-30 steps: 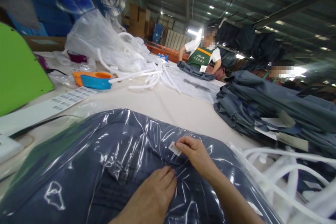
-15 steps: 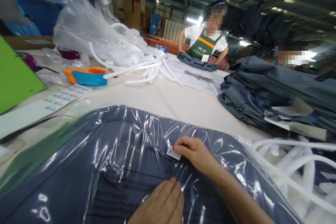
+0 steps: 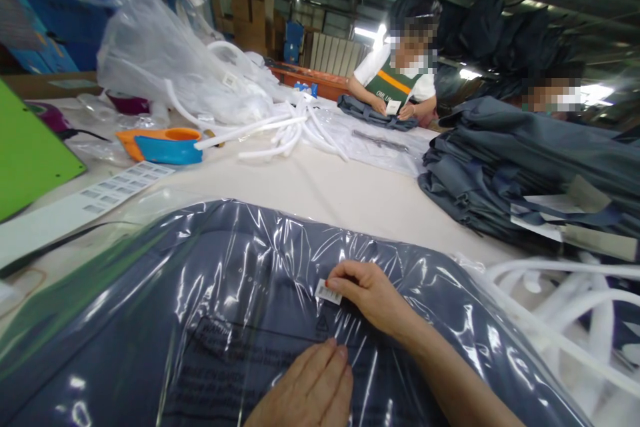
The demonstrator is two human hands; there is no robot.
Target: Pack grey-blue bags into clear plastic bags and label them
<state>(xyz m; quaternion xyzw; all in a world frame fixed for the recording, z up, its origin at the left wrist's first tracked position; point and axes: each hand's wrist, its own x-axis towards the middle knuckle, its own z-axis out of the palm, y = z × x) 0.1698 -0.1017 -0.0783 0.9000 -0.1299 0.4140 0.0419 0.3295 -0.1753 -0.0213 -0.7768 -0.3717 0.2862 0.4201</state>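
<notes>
The right hand point(image 3: 373, 293) is pinching a small white barcode sticker point(image 3: 328, 293) between thumb and fingertips, holding it just over the clear polybag point(image 3: 240, 267) wrapping a dark folded garment. The left hand point(image 3: 310, 390) is lying flat and open on the bag, nearer the person than the sticker, apparently pressing the slippery film taut. The bag is resting on the bench point(image 3: 325, 193), with a sticker sheet point(image 3: 125, 180) to its left and a stack of grey garments point(image 3: 525, 173) to its right.

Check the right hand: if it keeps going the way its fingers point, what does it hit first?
The right hand pinches a small barcode sticker, fingers pointing left and slightly down at the clear bag over the folded dark garment. Going straight on, the sticker would likely meet the bag film first, just above the printed warning text; depth is unclear.
</notes>
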